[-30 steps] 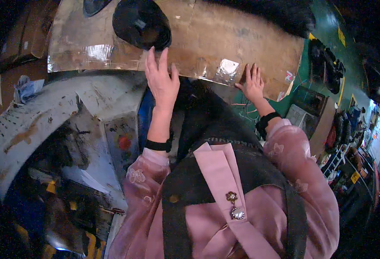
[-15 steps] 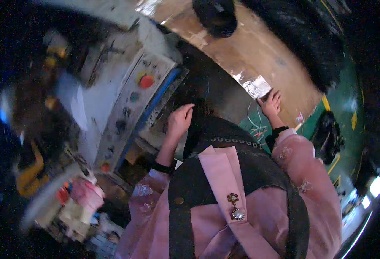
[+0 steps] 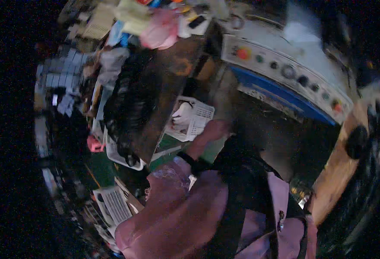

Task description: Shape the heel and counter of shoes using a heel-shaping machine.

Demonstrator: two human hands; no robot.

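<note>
My left hand (image 3: 218, 129) hangs in front of my dark apron (image 3: 233, 164), blurred and dim, so its fingers cannot be made out. Close beside it, low down, sits a white plastic basket (image 3: 203, 113) with a pale crumpled thing inside. My left sleeve is pink, with a black band at the wrist. My right hand does not show; the sleeve on that side is cut off low in the picture.
Ahead to the right stands a machine with a control panel (image 3: 280, 67) of buttons and knobs. A wooden board (image 3: 337, 172) runs along the right. Pink and yellow bags (image 3: 160, 28) lie on a cluttered surface, far left. A white slatted crate (image 3: 112, 203) is at lower left.
My view has swung left, so the control panel now lies ahead right and the basket shows. My right hand, earlier spread on the board's edge, has left the view.
</note>
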